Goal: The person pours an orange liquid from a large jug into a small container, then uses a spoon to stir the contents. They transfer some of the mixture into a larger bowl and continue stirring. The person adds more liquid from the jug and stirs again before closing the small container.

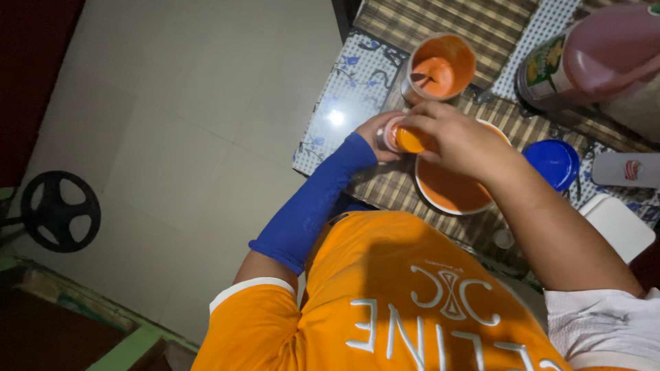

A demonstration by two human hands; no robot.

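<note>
My left hand (373, 135), its forearm in a blue sleeve, grips a small pale jar (390, 132) just above the striped table mat (385, 185). My right hand (459, 141) comes in from the right and pinches a small orange piece (410, 141) at the jar's mouth. Both hands meet at the near left rim of a white bowl (450, 196) holding orange paste. I cannot tell whether the orange piece is a lid or a scoop of the paste.
Behind the hands stands a cup (441, 65) of orange mix with a utensil in it. Right of the bowl lie a blue lid (554, 162), a large bottle (599, 56) of pinkish liquid and a white flat object (619, 225). A black wheel-shaped thing (59, 210) sits on the floor.
</note>
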